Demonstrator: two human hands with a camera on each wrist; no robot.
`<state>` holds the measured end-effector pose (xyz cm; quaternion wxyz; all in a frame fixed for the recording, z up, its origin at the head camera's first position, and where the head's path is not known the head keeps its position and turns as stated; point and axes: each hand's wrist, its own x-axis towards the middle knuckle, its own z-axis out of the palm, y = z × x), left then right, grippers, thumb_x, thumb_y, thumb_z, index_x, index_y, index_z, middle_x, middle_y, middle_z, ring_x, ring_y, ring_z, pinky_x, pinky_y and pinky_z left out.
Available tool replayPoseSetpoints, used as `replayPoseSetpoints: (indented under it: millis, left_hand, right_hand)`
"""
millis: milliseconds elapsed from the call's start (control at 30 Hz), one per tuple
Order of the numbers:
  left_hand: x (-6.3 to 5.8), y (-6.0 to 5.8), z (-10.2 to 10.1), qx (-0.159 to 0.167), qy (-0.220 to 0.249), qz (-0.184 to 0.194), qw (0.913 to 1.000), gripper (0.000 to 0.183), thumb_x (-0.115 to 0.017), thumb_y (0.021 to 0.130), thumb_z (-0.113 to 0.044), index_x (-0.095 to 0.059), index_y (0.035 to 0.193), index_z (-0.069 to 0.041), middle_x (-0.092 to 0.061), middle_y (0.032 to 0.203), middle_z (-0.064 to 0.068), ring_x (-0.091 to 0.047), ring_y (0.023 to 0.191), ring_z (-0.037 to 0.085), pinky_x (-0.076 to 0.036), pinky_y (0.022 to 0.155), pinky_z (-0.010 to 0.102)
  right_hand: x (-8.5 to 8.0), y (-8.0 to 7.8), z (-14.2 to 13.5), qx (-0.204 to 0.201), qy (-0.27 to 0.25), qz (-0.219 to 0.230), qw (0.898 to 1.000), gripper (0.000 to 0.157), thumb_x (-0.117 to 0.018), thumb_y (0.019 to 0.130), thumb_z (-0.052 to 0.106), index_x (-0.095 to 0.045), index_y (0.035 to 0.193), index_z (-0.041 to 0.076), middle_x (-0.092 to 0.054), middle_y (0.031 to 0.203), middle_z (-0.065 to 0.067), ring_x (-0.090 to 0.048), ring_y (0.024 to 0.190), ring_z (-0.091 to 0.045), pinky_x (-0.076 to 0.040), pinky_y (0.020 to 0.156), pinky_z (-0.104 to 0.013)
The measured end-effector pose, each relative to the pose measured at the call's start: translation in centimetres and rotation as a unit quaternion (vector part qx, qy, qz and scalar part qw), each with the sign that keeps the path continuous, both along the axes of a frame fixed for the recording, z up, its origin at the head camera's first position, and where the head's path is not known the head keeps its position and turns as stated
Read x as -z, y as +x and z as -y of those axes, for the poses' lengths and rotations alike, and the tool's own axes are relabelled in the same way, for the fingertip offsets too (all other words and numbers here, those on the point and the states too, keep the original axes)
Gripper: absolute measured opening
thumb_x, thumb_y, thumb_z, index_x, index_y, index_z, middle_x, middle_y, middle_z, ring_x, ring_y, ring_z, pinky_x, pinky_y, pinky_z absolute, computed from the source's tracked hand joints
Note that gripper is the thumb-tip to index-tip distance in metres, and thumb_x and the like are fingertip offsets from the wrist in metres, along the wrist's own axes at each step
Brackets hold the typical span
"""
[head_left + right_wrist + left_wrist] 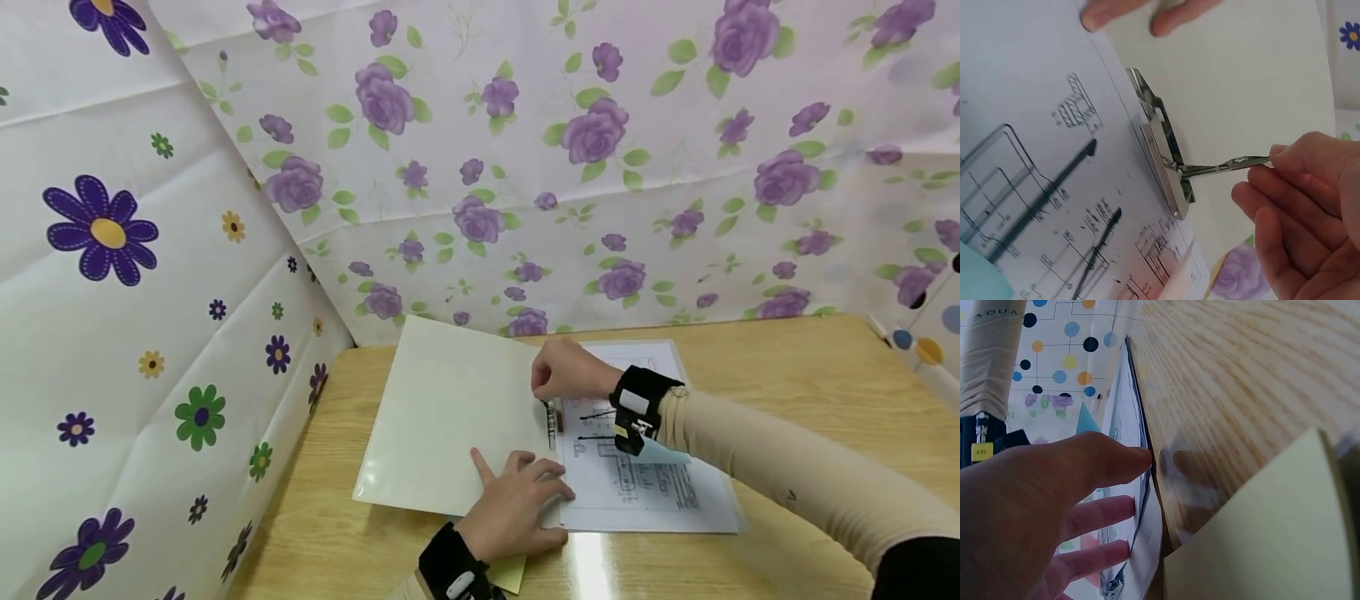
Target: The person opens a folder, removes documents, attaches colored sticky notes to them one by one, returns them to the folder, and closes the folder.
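Note:
A white folder (450,417) lies spread on the wooden table, its cover turned to the left. Printed sheets with line drawings (645,504) lie in its right half. At the fold is a metal clip (1165,172) with a raised lever (1225,165). My right hand (568,371) pinches the end of that lever between thumb and forefinger, as the right wrist view shows. My left hand (517,507) rests with spread fingers on the folder near the fold. In the left wrist view its thumb (1110,459) touches the near edge of the folder and papers.
A yellow paper pad (510,573) lies partly under my left wrist at the front. Near my right wrist is a pale blue piece (662,452). Flowered cloth (480,167) hangs behind the wooden table (810,383) and along its left side.

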<state>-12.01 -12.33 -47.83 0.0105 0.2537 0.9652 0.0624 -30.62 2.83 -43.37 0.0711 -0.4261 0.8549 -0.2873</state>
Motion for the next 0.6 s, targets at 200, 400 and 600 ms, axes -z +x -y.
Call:
replayPoseSetpoints:
  millis: [200,400,600]
  left_hand:
    - [-0.1,-0.1,0.1,-0.001,0.007,0.005,1.0,0.037,-0.075,0.079,-0.055,-0.071,0.113,-0.04,-0.06,0.139,-0.01,-0.046,0.131,0.03,-0.011,0.084,0.097]
    - [-0.2,-0.4,0.3,-0.004,0.011,0.005,0.9999,0.038,-0.075,0.078,-0.055,-0.071,0.113,-0.04,-0.059,0.14,-0.01,-0.045,0.132,0.028,-0.01,0.084,0.096]
    - [0.5,-0.1,0.5,0.003,0.023,0.017,0.9996,0.038,-0.075,0.079,-0.054,-0.071,0.115,-0.041,-0.057,0.142,-0.012,-0.044,0.133,0.028,-0.011,0.083,0.097]
  right_hand:
    - [0.2,2.3,0.3,-0.039,0.041,-0.042,0.998,0.009,-0.078,0.08,0.012,-0.078,0.073,0.017,-0.07,0.068,0.01,-0.061,0.06,-0.003,-0.055,0.061,-0.027]
    - [1.4,3.7,0.5,-0.058,0.074,-0.138,0.986,0.018,-0.075,0.077,0.01,-0.072,0.064,0.023,-0.066,0.065,0.011,-0.055,0.058,-0.003,-0.048,0.057,-0.023]
    - [2.5,4.5,-0.1,-0.078,0.117,-0.164,0.976,0.03,-0.075,0.08,0.012,-0.06,0.056,0.024,-0.054,0.064,0.013,-0.043,0.056,-0.003,-0.037,0.055,-0.021]
